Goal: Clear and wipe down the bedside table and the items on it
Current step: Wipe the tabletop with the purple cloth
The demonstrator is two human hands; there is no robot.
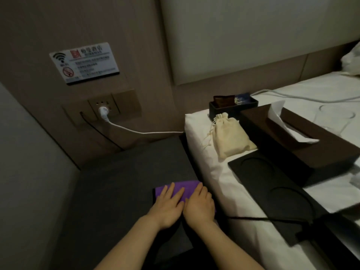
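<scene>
A purple cloth [185,189] lies flat on the dark grey bedside table [116,184], near its right edge. My left hand [168,205] and my right hand [198,205] press side by side on the cloth with straight fingers. On the white bed to the right lie a cream drawstring pouch [230,137], a dark brown tissue box [303,137] with a tissue sticking out, a black tray [276,190] with round recesses, and a small black box [231,107] holding packets.
A white plug [102,110] sits in the wall socket, its cable running right toward the bed. A thin black cable hangs from the socket panel. A wifi notice [84,62] is fixed to the wall. A clear glass [335,117] stands on the bed.
</scene>
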